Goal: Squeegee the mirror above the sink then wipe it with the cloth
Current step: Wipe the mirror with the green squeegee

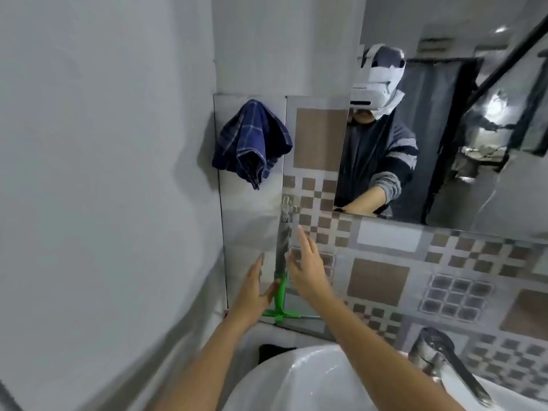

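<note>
A squeegee (280, 304) with a green head and a grey handle stands upright in the wall corner, head down on the ledge behind the sink. My left hand (254, 292) is just left of its green neck, fingers apart, thumb close to or touching the neck. My right hand (307, 269) hovers just right of the handle, fingers spread, holding nothing. A dark blue checked cloth (252, 140) hangs on the wall above, left of the mirror (462, 161). The mirror fills the upper right and reflects a person with a headset.
The white sink (299, 378) lies below my arms, with a chrome tap (444, 360) at its right. Patterned brown and grey tiles (376, 280) cover the wall under the mirror. A plain grey wall (103, 173) closes in the left side.
</note>
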`<state>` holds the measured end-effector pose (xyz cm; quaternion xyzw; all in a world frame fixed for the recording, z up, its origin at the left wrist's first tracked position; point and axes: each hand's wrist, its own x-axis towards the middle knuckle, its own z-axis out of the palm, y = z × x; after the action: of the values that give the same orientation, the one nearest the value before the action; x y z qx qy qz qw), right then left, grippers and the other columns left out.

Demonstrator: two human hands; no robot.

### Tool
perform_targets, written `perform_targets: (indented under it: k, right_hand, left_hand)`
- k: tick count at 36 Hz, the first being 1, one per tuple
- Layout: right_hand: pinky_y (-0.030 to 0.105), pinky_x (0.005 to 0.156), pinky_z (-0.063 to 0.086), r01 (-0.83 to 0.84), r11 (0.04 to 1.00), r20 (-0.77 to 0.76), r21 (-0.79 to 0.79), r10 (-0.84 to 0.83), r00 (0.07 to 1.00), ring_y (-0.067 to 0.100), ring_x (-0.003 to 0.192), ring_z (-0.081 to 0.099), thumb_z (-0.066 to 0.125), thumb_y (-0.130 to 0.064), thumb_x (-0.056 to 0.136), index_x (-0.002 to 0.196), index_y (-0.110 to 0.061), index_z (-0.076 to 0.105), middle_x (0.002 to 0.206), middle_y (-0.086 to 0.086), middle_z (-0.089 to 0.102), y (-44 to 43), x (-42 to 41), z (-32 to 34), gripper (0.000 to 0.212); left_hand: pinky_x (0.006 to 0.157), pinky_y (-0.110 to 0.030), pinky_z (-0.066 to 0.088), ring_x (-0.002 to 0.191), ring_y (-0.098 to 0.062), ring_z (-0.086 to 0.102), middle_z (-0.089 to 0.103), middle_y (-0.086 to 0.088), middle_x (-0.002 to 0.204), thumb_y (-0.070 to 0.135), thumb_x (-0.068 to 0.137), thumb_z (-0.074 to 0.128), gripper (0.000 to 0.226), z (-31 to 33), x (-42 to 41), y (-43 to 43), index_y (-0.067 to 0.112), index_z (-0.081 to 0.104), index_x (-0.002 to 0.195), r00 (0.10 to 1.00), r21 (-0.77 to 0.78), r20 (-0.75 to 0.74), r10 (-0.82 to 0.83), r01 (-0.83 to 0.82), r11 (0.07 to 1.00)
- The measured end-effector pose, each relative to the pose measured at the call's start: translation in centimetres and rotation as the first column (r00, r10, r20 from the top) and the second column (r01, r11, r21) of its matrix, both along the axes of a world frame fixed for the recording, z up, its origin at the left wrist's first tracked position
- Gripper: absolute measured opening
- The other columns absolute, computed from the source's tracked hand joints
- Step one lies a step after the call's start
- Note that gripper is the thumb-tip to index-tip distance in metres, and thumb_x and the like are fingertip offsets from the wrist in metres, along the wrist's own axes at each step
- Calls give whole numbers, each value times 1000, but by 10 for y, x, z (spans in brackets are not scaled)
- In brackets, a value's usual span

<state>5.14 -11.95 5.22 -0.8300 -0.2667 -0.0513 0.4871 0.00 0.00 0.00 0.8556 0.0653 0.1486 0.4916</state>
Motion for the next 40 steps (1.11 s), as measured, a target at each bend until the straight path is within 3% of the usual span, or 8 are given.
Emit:
perform_targets:
  k: [4,10,18,26,28,32,36,40]
  right_hand:
    - [29,112,19,28,997,-49,69,-24,999,17,141,20,48,-16,95,148,-23,12,154,1,20,15,9,-9,64]
    - [38,113,29,20,983,-56,185,-9,998,19,140,27,53,-5,91,147,-27,11,152,1,27,27,15,-20,74]
    - [44,106,41,86,973,-72,213,-72,995,20,134,38,55,-1,88,145,-36,16,148,0,37,27,15,-26,77]
    - [45,100,46,79,957,-86,281,-56,995,22,129,43,56,0,87,144,-33,22,143,5,41,22,-4,-14,74]
    - [46,94,51,75,944,-87,322,-49,995,21,123,48,57,2,86,143,-34,24,140,5,44,20,-9,-7,74]
    - [24,81,56,41,907,-48,420,-23,999,9,102,56,56,5,86,142,-30,27,134,8,47,12,-23,15,72]
    - [43,89,54,34,865,72,500,-81,994,21,111,55,57,6,84,140,-31,29,127,8,52,3,-42,43,73]
    - [34,83,56,13,813,128,582,-107,986,13,101,57,59,6,84,139,-24,29,116,0,54,-19,-61,78,70]
  left_hand:
    - [101,-46,42,128,-21,39,30,-2,147,56,80,55,79,-20,11,-1,54,1,137,991,-90,-91,-98,89,992]
    - [98,-40,46,117,-19,49,44,-8,136,18,92,53,72,-33,24,-4,39,6,143,985,-160,-93,-143,127,979]
    - [65,-12,49,94,-3,56,55,6,109,19,93,52,65,-46,25,-6,40,14,142,994,-109,-58,-91,85,990]
    - [69,-14,48,97,-5,57,58,2,112,24,92,53,64,-37,8,-4,45,16,140,995,-107,-21,-98,96,990]
    - [64,-11,47,94,-2,57,56,9,105,26,92,52,62,-30,3,-4,46,16,139,996,-86,11,-93,94,992]
    - [65,-10,50,93,-5,58,55,7,104,27,92,52,59,-10,-9,-9,40,19,140,990,-70,119,-77,86,994]
    - [74,-13,50,90,-3,58,57,12,98,21,91,55,59,15,-28,-23,42,22,135,954,-2,289,-84,89,996]
    - [77,-8,46,92,5,56,56,4,110,7,89,57,59,40,-37,-36,26,29,137,876,84,465,-128,100,991]
